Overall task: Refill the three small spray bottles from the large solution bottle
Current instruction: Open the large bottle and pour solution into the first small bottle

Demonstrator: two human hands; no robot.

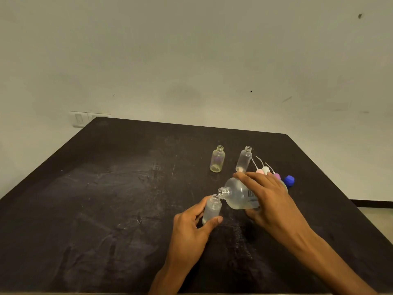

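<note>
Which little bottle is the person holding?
The small bottle nearest the camera, gripped in the left hand with the large bottle tipped at its mouth. The other two small bottles stand untouched farther back on the table.

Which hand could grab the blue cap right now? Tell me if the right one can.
Probably not yet: the right hand is tipping the large bottle into the small bottle. The blue cap lies just behind it, unobstructed.

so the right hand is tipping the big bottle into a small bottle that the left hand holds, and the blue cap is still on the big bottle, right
Not quite: in the head view the large bottle is uncapped, and the blue cap lies on the table behind the right hand. The rest holds: the left hand holds the small bottle.
</note>
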